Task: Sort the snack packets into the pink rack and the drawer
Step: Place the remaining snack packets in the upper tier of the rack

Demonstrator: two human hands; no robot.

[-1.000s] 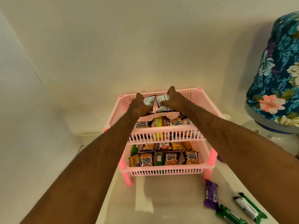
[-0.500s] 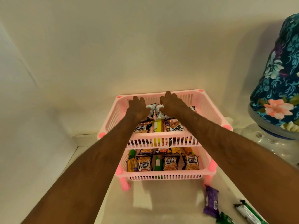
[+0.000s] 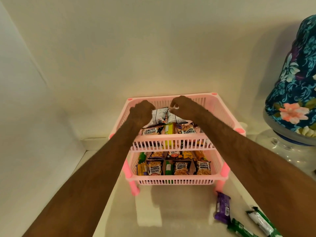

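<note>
Moved since half a second ago: both hands, which lay flat over the packets in the top tier, have lifted a little, and the two silver packets show between them again.
Left hand [image 3: 142, 112]: reaches into the back of the top tier; its grip is curled at the left edge of the left silver packet [image 3: 158, 116], though the fingertips are hidden behind the knuckles, so a firm hold cannot be confirmed.
Right hand [image 3: 183, 106]: fingers bent, thumb and forefinger pinching the top corner of the right silver packet [image 3: 174, 118].
Silver packets: standing tilted side by side, touching, at the rear of the top tier.
Pink rack [image 3: 171, 139]: two slatted tiers on pink legs, set against the wall on the pale surface [image 3: 171, 211].
Top tier: salted peanut packets [image 3: 151, 131] at the front, a yellow packet [image 3: 168, 129] upright between them.
Lower tier: a row of salted peanut packets, a green bar [image 3: 168, 168] among them, more packets behind.
Loose on the surface: a purple bar [image 3: 222, 209] near the rack's right front leg, two green bars [image 3: 261, 221] just beyond it, near the lower edge.
Right side: a rounded thing under a blue floral cover [image 3: 295, 79].
</note>
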